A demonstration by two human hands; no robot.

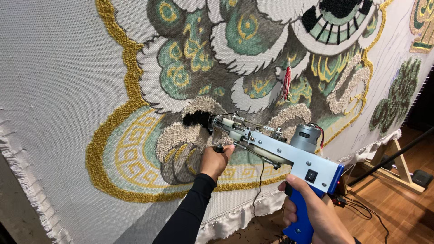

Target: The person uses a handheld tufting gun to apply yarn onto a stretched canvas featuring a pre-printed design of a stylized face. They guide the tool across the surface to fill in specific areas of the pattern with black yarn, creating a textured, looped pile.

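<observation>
A blue-handled tufting gun (289,156) with a silver body and a grey motor points left at a stretched grey cloth (58,68). Its tip touches a patch of black tufted yarn (196,119). My right hand (312,212) is wrapped around the blue grip. My left hand (216,160), in a black sleeve, grips the gun's front handle under the tip. The cloth bears a tufted pattern in gold, green, beige and grey.
A red tassel (286,83) hangs on the cloth above the gun. A wooden frame leg (398,167) stands on the wood floor at the right, with black cables (361,208) and a dark pole nearby. The cloth's frayed edge hangs low at the left.
</observation>
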